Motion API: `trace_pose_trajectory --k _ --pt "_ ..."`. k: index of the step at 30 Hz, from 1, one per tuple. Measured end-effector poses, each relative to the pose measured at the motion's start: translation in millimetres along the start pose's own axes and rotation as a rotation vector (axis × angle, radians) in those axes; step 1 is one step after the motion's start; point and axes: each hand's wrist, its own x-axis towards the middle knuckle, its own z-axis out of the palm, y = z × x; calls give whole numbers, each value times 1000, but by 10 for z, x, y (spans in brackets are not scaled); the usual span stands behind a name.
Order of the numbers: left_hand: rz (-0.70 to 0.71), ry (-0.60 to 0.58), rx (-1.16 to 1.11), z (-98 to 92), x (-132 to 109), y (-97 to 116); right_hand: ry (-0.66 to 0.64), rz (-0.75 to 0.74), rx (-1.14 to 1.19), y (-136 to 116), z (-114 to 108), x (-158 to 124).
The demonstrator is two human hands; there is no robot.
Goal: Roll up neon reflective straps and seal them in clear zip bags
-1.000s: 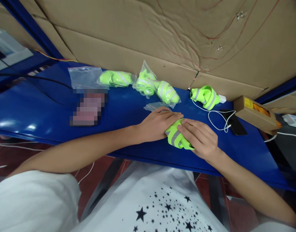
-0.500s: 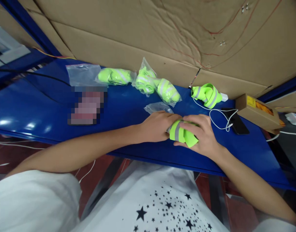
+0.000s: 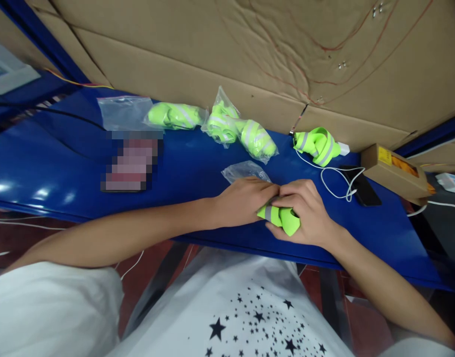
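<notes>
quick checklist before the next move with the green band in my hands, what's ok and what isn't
1. Right hand has a grip on the green band: ok, thumb and fingers are around it.
2. Left hand is at the band: ok, it meets the band's left end.
3. Left grip closed: cannot tell, its fingertips are hidden.
4. Band lies flat: not ok, a fold juts out toward you.
5. Loose clear bag is close by: ok, it lies on the table just beyond the left hand.
6. Bagged bands apart from both hands: ok, they lie farther back.
</notes>
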Motion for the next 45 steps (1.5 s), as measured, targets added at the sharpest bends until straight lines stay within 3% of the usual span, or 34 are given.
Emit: trace_pose_trajectory --k 2,5,8,13,18,24,30,33,39,45 --pt "11 -33 -23 -29 10 -7 -28 -16 -6 4 -12 2" --pt "-24 -57 -86 -37 23 -30 55 -21 -5 28 -18 0" --pt "-63 -30 -99 -1 28 -60 110 -29 14 48 -5 -2" --pt "-33 9 -24 58 15 -68 93 -56 -120 7 57 18" --pt "25 34 40 64 7 -56 40 -79 -198 -41 100 77" --pt "-65 55 -13 13 52 -96 -128 29 52 53 -133 56" --pt "-126 65 -88 -14 31 -121 25 26 15 38 -205 12" --pt "-91 85 -30 7 11 -100 57 -6 72 -12 -75 20" --pt "93 186 29 39 -9 -89 87 -63 -64 -104 157 76" --pt "73 220 19 -56 20 -179 -36 -161 -137 -80 -36 45"
